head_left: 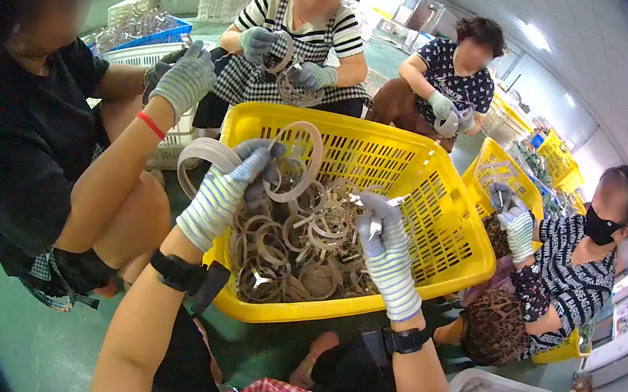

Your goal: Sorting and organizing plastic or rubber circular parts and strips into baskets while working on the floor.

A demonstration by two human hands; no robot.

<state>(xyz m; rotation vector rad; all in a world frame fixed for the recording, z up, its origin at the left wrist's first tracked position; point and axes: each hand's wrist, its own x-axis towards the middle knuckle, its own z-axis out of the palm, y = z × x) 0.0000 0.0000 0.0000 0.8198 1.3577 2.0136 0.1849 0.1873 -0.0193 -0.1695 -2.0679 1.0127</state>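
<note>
One pale ring (316,155) pinched in my left hand (234,174); right hand (385,236): can't tell grip. Likely sorting from yellow basket (292,314); next needs ring kept clear.

My left hand (225,189) pinches a pale ring (316,153), with stacked rings (205,153) against that hand, just left of the grip. Well right of it I have my right hand (389,256), its hold unclear from here, and below both sits a yellow basket (291,315) of metal pieces (309,235). I see co-workers left of the grip (30,145), beyond it (313,47) and to its right (580,260).
</note>
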